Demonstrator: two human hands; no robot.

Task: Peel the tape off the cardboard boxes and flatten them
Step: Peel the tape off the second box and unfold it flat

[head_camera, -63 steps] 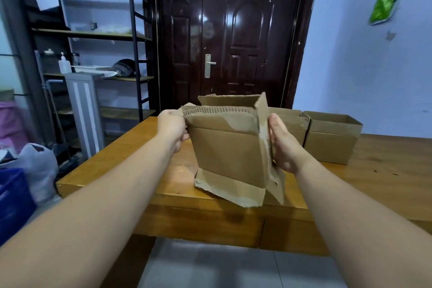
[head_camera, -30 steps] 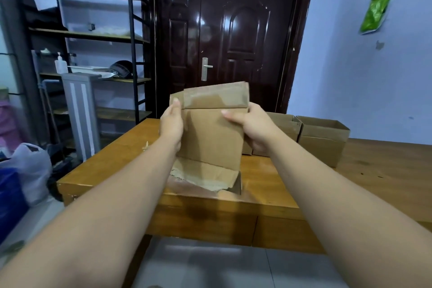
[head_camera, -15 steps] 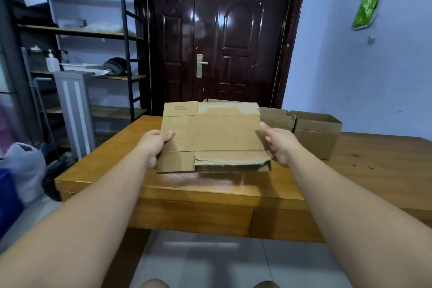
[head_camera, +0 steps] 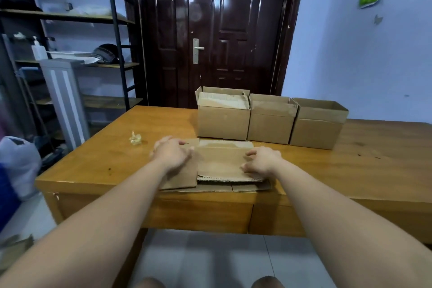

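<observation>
A flattened cardboard box [head_camera: 219, 163] lies on the wooden table [head_camera: 117, 154] near its front edge, on top of other flat cardboard. My left hand [head_camera: 171, 153] rests palm down on its left part, fingers spread. My right hand [head_camera: 263, 161] presses on its right end with fingers loosely bent. Three upright open cardboard boxes stand in a row behind: the left box [head_camera: 223, 121], the middle box [head_camera: 271, 124] and the right box [head_camera: 316, 128]. A crumpled ball of peeled tape [head_camera: 135, 138] lies on the table to the left.
A dark double door [head_camera: 210, 30] stands behind the table. Metal shelving [head_camera: 114, 30] with small items and a grey panel [head_camera: 63, 98] stand at the left. A white plastic bag [head_camera: 18, 163] sits on the floor at the left, cardboard scraps [head_camera: 14, 248] lower left.
The flattened box, held upright in the air between both hands earlier, now lies flat on the table. Both hands have come down onto it.
</observation>
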